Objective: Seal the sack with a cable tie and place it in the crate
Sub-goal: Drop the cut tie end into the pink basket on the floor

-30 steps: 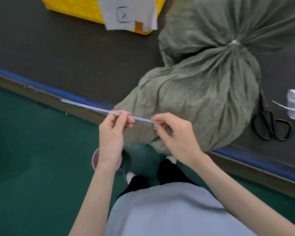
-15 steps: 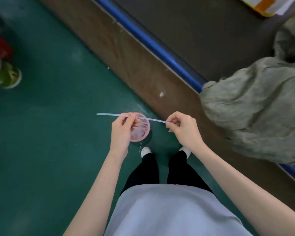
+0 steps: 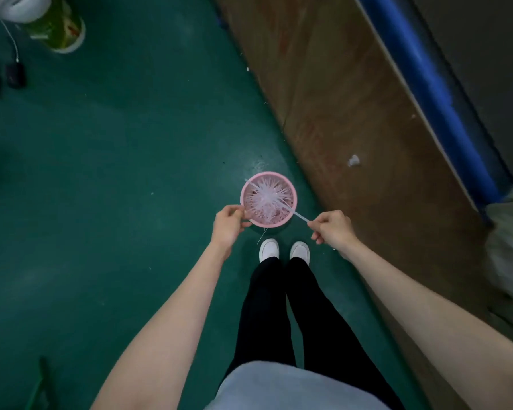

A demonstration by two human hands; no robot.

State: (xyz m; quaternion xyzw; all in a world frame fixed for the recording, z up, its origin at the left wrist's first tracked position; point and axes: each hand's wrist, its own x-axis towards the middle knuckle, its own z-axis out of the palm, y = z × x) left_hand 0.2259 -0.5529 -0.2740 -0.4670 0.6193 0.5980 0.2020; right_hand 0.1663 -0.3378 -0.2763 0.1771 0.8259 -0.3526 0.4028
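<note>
I look straight down at the green floor. My right hand (image 3: 332,227) pinches one end of a thin white cable tie (image 3: 299,216), which slants up and left over a pink basket (image 3: 294,198) full of white ties. My left hand (image 3: 227,224) hovers by the basket's left rim with its fingers curled closed, apart from the tie. Only a blurred strip of the grey-green sack (image 3: 510,261) shows at the right edge, hanging over the table. The crate is out of view.
The table's brown wooden side (image 3: 353,113) and blue edge (image 3: 427,84) run diagonally on the right. A green and white cup (image 3: 62,31) and small black objects (image 3: 15,75) lie on the floor at top left. My white shoes (image 3: 285,250) stand just below the basket.
My view has swung from the table and sack down to the floor. My left hand has let go of the tie, and the right hand now holds it alone over the basket.
</note>
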